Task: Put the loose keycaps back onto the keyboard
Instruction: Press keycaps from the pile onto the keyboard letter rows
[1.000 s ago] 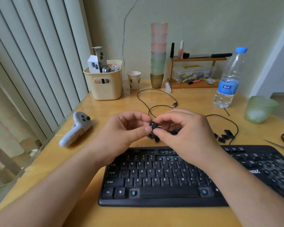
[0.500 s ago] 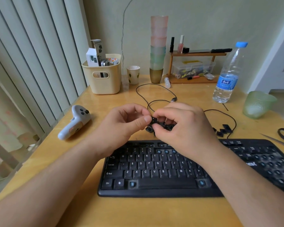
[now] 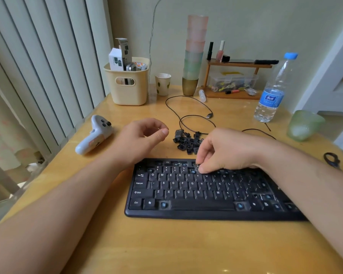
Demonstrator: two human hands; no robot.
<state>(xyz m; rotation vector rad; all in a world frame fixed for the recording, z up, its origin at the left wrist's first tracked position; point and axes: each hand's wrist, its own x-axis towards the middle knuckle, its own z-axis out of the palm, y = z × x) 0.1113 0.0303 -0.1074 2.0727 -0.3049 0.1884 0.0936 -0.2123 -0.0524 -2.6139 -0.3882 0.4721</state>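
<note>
A black keyboard (image 3: 186, 212) lies on the wooden desk, with several bare sockets showing blue stems, such as one beside the spacebar (image 3: 163, 204). Just behind it sits a pile of loose black keycaps (image 3: 184, 142). My right hand (image 3: 226, 151) reaches down to the number row, its fingertips pinching a small black keycap (image 3: 197, 166) against the keyboard. My left hand (image 3: 145, 135) hovers left of the pile with its fingers loosely curled and holds nothing.
A white controller (image 3: 95, 135) lies at the left. At the back stand a cream basket (image 3: 129, 89), a paper cup (image 3: 162, 84), stacked cups (image 3: 194, 54) and a small shelf (image 3: 236, 66). A black cable (image 3: 188, 115), water bottle (image 3: 273, 89), green cup (image 3: 303, 125) and scissors (image 3: 332, 159) are nearby.
My hands were together holding a keycap above the pile. They have since parted: the right hand carried the keycap down to the number row, and the left hand drew back to the left.
</note>
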